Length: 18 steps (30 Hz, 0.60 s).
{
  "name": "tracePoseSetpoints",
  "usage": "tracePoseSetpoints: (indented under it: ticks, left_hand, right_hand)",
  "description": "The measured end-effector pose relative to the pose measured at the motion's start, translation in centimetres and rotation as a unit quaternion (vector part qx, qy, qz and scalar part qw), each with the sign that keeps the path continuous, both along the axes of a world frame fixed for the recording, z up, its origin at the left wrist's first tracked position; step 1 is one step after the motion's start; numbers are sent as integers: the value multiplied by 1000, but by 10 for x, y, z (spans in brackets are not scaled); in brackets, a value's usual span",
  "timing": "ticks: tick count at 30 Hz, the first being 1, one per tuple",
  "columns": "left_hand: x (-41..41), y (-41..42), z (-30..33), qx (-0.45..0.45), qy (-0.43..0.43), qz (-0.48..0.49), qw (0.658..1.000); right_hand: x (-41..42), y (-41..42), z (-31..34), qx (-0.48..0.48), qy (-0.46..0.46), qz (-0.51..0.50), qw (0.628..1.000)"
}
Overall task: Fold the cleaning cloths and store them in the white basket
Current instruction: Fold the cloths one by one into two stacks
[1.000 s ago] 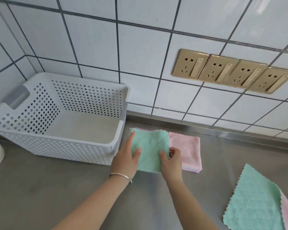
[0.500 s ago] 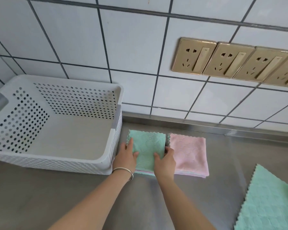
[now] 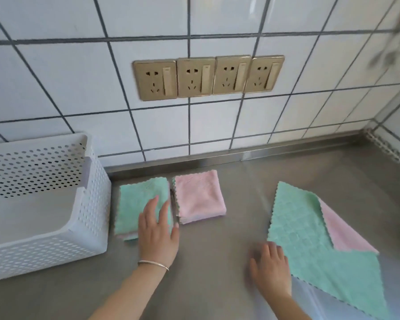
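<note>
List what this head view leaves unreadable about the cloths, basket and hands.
- White basket: left part cut off by the frame edge.
- Unfolded green cloth: lower right corner runs off frame.
- Right hand: motion-blurred; cloth contact unclear.
- Folded green cloth: left hand covers part.

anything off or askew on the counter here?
Mostly tidy. Only the unfolded green cloth lies askew, skewed to the counter edge, over a pink cloth peeking out beneath. Folded green cloth and folded pink cloth sit square.
</note>
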State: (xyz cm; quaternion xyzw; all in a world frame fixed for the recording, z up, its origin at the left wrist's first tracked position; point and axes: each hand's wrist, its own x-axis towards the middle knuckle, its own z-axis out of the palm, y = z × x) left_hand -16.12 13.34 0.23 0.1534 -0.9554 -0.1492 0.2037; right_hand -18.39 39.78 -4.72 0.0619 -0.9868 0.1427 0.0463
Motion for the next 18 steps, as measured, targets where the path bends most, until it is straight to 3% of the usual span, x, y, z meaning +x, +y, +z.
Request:
tracePoseSetpoints:
  ticks: [3, 7, 11, 14, 18]
  left_hand:
    - [13, 63, -14, 15, -42, -142, 989]
    - [30, 128, -31, 12, -91, -275, 957]
    - [34, 166, -33, -41, -116, -336, 934]
    - [34, 172, -33, -34, -127, -332, 934]
    - [51, 151, -39, -46, -136, -328, 934]
  right_hand:
    - [13, 45, -10, 75, -62, -41, 994]
    - [8, 60, -10, 103, -45, 9, 994]
    - [25, 53, -4, -1, 57, 149, 987]
    - [47, 48, 3, -60, 76, 231, 968]
    - [68, 49, 5, -156, 41, 253, 954]
